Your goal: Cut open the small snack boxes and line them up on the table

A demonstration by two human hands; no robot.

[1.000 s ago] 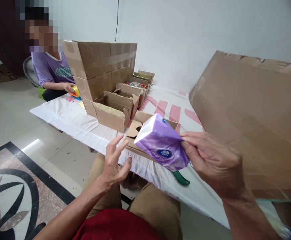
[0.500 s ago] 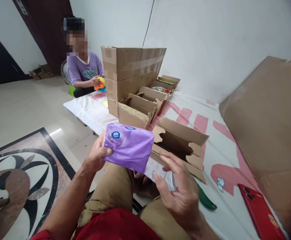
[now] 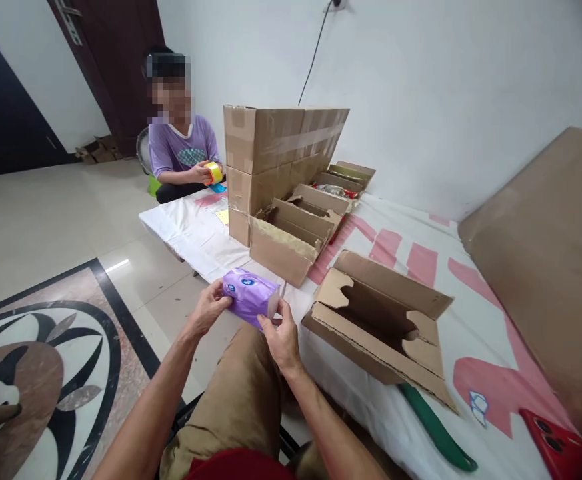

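L hand (image 3: 209, 310) & R hand (image 3: 283, 337) clamped on opp. ends of purple pkt. (image 3: 249, 296), open cardbd. box (image 3: 371, 348) to R.

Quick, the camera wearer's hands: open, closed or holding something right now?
Left hand: closed, holding one end of the purple packet.
Right hand: closed, holding the packet's other end.

Soft, even light fills the room; glare streaks the floor (image 3: 117, 265) at nine o'clock, the door (image 3: 118, 73) leans at ten (wide-lens distortion), dark blur smudges four o'clock
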